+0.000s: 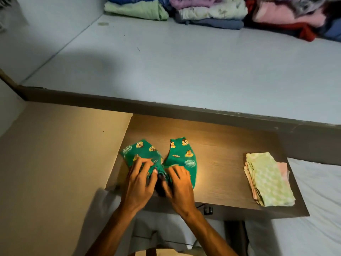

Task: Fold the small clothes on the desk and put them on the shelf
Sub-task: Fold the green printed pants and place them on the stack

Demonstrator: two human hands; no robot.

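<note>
A small green garment [181, 156] printed with cartoon animals lies on the wooden desk [221, 150], its two legs spread apart away from me. My left hand [137, 183] presses on the left leg and pinches the bunched waistband at the middle. Beside it, my right hand [178, 183] grips the same waistband and rests on the right leg. The waistband itself is mostly hidden under my fingers. Above the desk runs a pale shelf [166, 71].
A folded stack of pale green checked and pink cloths [267, 180] sits at the desk's right end. Folded clothes [212, 13] are piled along the back of the shelf. A white sheet [317, 200] lies to the right of the desk.
</note>
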